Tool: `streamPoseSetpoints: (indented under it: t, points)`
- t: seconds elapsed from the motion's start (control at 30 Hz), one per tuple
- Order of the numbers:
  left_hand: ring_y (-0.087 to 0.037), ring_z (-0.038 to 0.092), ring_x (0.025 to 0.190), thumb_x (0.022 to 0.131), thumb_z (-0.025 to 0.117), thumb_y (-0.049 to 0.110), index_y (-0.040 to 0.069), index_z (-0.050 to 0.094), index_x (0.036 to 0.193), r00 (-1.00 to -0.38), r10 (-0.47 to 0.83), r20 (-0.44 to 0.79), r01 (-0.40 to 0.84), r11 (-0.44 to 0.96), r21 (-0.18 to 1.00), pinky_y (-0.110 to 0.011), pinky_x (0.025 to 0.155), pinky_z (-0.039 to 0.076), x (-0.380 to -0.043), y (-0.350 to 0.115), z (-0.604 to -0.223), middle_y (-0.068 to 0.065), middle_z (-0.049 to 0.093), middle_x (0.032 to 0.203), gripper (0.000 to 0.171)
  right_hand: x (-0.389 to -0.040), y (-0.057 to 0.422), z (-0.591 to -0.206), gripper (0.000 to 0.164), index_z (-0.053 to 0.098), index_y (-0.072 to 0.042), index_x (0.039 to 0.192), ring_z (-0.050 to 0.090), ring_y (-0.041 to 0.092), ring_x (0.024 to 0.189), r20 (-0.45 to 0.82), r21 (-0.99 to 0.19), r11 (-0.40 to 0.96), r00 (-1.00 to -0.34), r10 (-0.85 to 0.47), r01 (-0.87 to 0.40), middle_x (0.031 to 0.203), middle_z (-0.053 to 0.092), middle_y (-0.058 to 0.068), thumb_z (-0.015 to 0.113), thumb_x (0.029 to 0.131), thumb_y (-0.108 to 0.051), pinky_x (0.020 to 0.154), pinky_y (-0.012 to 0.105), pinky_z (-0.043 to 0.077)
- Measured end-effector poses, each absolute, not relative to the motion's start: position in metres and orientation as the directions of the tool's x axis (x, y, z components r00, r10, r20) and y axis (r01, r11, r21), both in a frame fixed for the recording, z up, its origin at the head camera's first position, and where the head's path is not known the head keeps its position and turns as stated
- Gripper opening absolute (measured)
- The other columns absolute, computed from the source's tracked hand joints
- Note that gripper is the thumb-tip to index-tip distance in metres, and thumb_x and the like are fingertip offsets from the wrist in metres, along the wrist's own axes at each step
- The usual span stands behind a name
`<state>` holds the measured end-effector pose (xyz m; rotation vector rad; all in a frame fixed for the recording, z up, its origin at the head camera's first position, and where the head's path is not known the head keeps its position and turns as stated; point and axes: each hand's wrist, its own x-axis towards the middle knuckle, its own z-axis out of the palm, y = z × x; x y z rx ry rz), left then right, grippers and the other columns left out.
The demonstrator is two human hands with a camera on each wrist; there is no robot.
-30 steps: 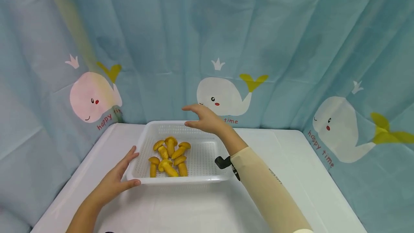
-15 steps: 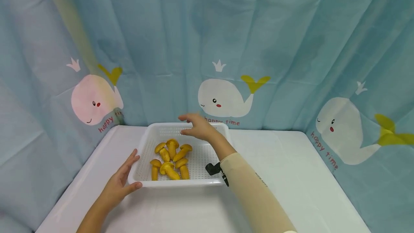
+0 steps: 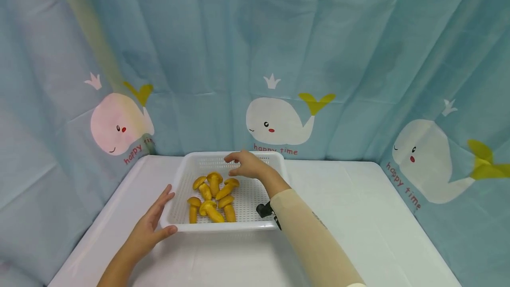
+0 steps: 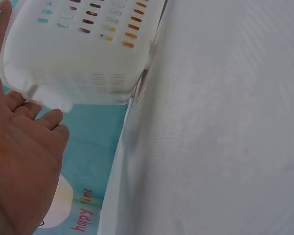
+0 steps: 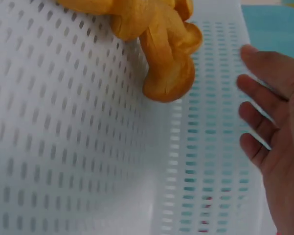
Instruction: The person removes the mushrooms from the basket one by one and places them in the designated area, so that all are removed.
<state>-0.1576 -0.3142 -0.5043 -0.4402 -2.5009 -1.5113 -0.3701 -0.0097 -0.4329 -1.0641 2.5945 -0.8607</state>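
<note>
I see mushrooms [image 3: 209, 211] in the basket [image 3: 249, 200]. Left hand [image 3: 145, 230] spread beside it, right hand [image 3: 248, 166] (spread too) near its far rim [image 3: 207, 154].

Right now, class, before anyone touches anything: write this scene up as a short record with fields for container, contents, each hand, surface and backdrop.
Container: white perforated basket
Contents: six yellow mushrooms, grouped toward its left side
Left hand: at the basket's left end, fingers spread; contact hard to tell
Right hand: over the basket's far part, holding nothing
Surface: white table
Backdrop: blue curtain with whales
</note>
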Motion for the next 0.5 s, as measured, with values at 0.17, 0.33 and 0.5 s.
streamPoseSetpoints:
  t: [0.17,0.33,0.5]
  points:
    - [0.014,0.009,0.150,0.085,0.081,0.004,0.014,0.035,0.159,-0.936,0.161,0.313,0.351,0.457,0.817,0.001,0.109,0.021,-0.157,-0.314,-0.504,-0.004,0.011,0.173,0.088,-0.372,-0.009,-0.439,0.046,0.066,-0.012,0.137,0.058,0.027,0.130,-0.021,-0.570,0.589,-0.707,-0.707,-0.573,0.135,0.068,0.000,0.077,0.094,-0.023,0.109,0.036,0.051]
    - [0.017,0.008,0.148,0.086,0.082,0.009,0.019,0.035,0.160,-0.949,0.143,0.281,0.315,0.491,0.812,0.001,0.107,0.020,-0.156,-0.315,-0.504,-0.001,0.010,0.174,0.088,-0.370,-0.006,-0.445,0.039,0.070,-0.015,0.132,0.059,0.025,0.128,-0.085,-0.538,0.626,-0.703,-0.706,-0.564,0.129,0.070,-0.004,0.076,0.094,-0.023,0.108,0.036,0.052]
    - [0.015,0.007,0.149,0.086,0.082,0.009,0.016,0.034,0.160,-0.945,0.150,0.292,0.328,0.489,0.809,0.001,0.107,0.020,-0.155,-0.313,-0.501,-0.003,0.010,0.174,0.088,-0.370,-0.005,-0.450,0.038,0.072,-0.015,0.129,0.060,0.027,0.127,-0.133,-0.529,0.646,-0.699,-0.703,-0.550,0.128,0.071,-0.001,0.077,0.092,-0.022,0.107,0.039,0.053]
